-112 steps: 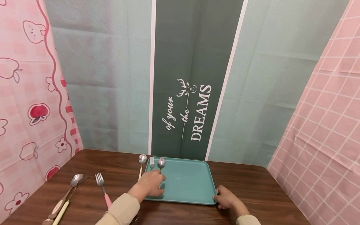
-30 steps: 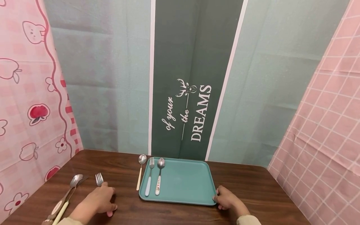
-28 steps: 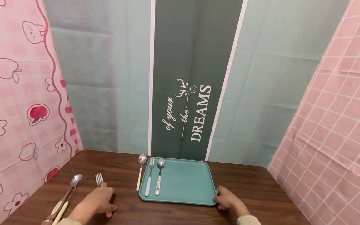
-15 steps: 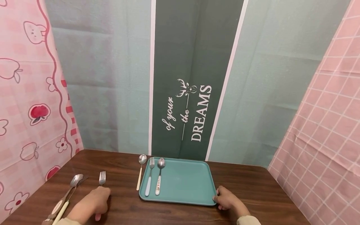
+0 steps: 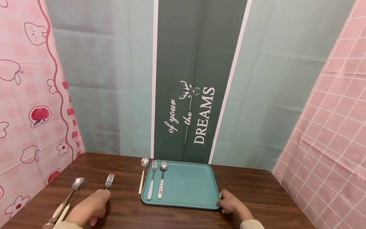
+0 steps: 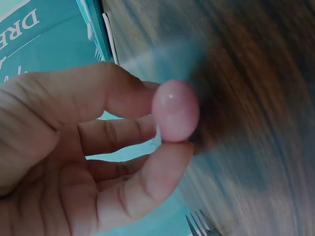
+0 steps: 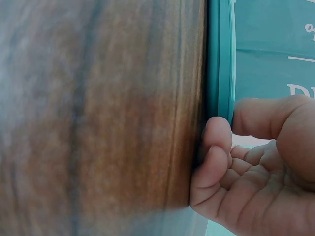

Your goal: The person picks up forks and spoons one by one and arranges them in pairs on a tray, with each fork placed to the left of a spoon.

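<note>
My left hand [image 5: 92, 206] grips a pink-handled fork [image 5: 109, 181] at the left of the table, its tines pointing away from me. In the left wrist view, the rounded end of the pink handle [image 6: 175, 110] sits between thumb and fingers. With my right hand [image 5: 230, 201] I pinch the near right corner of a teal tray [image 5: 190, 184]; the right wrist view has thumb and fingers at the tray's rim [image 7: 224, 64]. On the tray's left side lie a fork with a pale blue handle [image 5: 150, 190] and a spoon with a white patterned handle [image 5: 161, 187], side by side.
A spoon with a cream handle [image 5: 141, 182] lies just left of the tray. Farther left are a brown-handled spoon [image 5: 59, 210] and a utensil with a pale yellow-green handle [image 5: 63, 213], close together. Fabric hangings [image 5: 183, 63] stand behind the wooden table [image 5: 251, 184].
My left hand has left the spoon on the tray, moved left and taken the pink-handled fork. The fork's tines have swung to the right. My right hand stays at the tray corner.
</note>
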`<state>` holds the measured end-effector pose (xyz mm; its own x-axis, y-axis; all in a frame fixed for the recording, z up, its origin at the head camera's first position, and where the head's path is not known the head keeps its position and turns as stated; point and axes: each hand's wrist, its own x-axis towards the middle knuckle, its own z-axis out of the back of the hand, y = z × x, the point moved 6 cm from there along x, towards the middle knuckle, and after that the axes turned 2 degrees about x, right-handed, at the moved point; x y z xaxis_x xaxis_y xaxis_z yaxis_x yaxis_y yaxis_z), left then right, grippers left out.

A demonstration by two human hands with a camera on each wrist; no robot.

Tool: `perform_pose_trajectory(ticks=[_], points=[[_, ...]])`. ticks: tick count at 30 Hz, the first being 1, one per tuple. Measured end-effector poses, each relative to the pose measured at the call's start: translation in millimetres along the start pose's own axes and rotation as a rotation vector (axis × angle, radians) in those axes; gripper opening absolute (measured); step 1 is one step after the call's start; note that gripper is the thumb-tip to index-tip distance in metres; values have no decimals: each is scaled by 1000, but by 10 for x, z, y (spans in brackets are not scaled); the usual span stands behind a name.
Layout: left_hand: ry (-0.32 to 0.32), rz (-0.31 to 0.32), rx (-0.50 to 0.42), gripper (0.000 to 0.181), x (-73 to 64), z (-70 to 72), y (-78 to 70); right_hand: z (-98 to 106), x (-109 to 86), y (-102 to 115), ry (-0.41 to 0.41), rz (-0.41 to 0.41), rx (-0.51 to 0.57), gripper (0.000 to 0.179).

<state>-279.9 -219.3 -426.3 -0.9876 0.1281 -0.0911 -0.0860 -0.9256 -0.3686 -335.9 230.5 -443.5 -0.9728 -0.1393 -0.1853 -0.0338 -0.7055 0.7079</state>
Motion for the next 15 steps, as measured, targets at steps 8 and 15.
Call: perform_pose_trajectory(ticks=[8, 15], points=[[32, 18, -12, 35, -8, -8, -3, -2, -8, 1, 6, -2, 10, 14], [-28, -18, -34, 34, -24, 61, -16, 1, -3, 12, 3, 0, -4, 14]])
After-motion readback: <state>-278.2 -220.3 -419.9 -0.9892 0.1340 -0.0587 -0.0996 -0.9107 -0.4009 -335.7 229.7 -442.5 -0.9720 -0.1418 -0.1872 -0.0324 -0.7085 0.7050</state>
